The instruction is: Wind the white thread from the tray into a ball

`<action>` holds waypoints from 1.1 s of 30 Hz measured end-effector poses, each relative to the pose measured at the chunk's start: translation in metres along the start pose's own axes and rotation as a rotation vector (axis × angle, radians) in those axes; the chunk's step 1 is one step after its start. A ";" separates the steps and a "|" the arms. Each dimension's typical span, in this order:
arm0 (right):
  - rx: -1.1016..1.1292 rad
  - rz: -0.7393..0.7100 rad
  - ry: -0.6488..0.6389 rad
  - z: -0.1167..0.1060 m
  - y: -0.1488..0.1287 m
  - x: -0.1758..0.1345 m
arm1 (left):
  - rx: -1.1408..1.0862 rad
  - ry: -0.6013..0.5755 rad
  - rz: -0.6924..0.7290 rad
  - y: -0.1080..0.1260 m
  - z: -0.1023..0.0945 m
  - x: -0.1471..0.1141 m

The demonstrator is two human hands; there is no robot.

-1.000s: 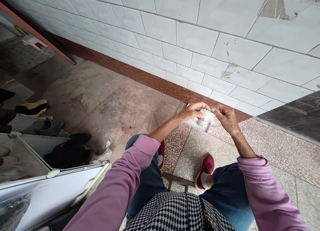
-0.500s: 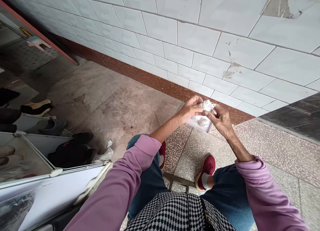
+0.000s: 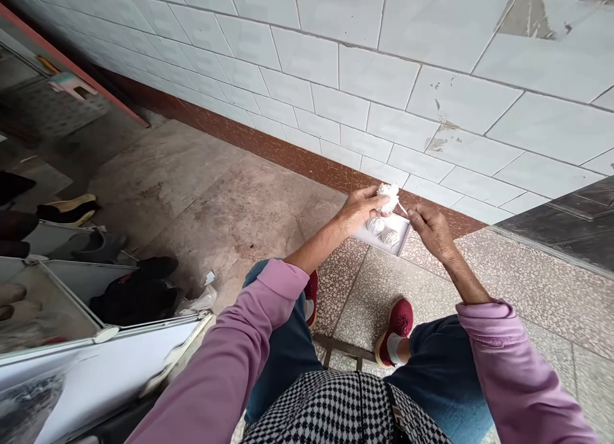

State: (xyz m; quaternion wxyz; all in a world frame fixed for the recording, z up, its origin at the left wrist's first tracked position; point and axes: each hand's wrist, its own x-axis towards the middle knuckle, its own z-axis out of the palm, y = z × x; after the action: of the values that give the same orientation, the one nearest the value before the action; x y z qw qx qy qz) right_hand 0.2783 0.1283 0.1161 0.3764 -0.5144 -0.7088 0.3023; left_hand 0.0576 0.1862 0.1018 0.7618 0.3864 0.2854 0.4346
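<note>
My left hand [image 3: 361, 208] is closed around a bunched white piece [image 3: 387, 198] that looks like yarn work. Its thumb lies across the front of the piece. A thin pale length [image 3: 401, 207], strand or stick I cannot tell, runs from the white piece to my right hand [image 3: 430, 228]. The thumb and fingers of my right hand pinch its near end. Just below my left hand, two balls of white yarn [image 3: 390, 237] sit in a shallow white tray [image 3: 405, 240] on the floor.
A tiled wall [image 3: 374, 73] with a brown skirting strip rises in front. At my left stands a white rack [image 3: 144, 348] holding several shoes. My red shoes [image 3: 401, 319] rest on the speckled floor. A dark panel [image 3: 570, 223] is at the right.
My right hand has moved right and slightly down, away from the white piece, drawing out the thin pale length. The piece now sits slightly farther left, and the tray shows more.
</note>
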 end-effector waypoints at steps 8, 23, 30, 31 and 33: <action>-0.333 -0.196 -0.323 0.028 -0.030 -0.015 | 0.253 0.114 0.109 -0.009 -0.004 0.001; -0.148 -0.032 -0.105 0.013 -0.002 0.000 | 0.100 -0.034 0.022 -0.007 0.006 -0.002; -0.033 -0.083 -0.219 0.015 -0.034 -0.009 | 0.430 0.043 0.137 -0.002 -0.001 0.001; -0.018 -0.076 -0.158 0.011 -0.035 -0.007 | 0.459 -0.008 0.125 -0.002 0.000 -0.001; -0.015 -0.049 -0.027 0.002 -0.032 -0.001 | 0.461 -0.142 0.069 0.000 0.003 -0.006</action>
State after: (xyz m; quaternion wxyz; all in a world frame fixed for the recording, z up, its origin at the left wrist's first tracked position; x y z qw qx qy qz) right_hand 0.2609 0.1177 0.1413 0.3705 -0.4955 -0.7283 0.2946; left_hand 0.0575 0.1796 0.1037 0.6565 0.5892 0.3093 0.3554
